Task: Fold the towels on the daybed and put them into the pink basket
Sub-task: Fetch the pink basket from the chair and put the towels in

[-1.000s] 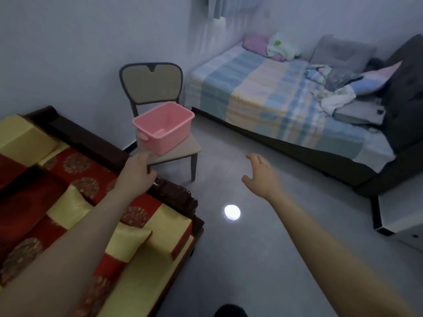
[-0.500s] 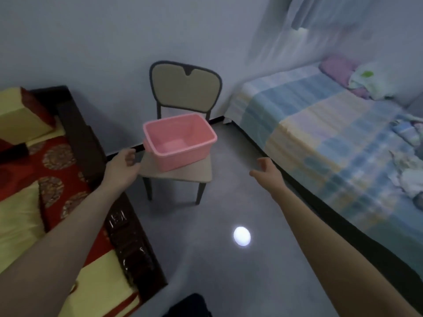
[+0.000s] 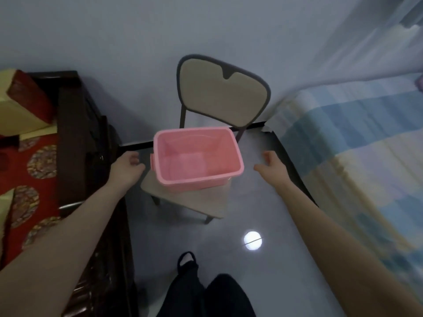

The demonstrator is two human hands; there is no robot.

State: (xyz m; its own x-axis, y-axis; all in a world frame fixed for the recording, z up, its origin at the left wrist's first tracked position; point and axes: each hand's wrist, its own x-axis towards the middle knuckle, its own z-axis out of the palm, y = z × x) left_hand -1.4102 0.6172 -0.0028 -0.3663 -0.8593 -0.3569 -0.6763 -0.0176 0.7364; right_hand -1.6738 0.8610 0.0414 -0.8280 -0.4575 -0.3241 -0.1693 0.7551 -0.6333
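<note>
Left to right on my remote feed: daybed (image 3: 75, 138); my left hand (image 3: 127, 169), grip loosely curled and holding nothing, just beside the pink basket (image 3: 194, 186) standing on the chair (image 3: 223, 94); my right hand (image 3: 273, 167), grip spread and holding nothing, near it; checked bed (image 3: 354, 156).

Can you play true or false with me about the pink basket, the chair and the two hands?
1. The basket sits on the chair. True.
2. There are towels in the basket. False: it is empty.
3. The right hand holds the basket. False: it is open and apart from the basket, holding nothing.
4. The left hand is beside the basket, on its left. True.
5. The basket lies upside down. False: it stands upright with its opening facing up.
</note>
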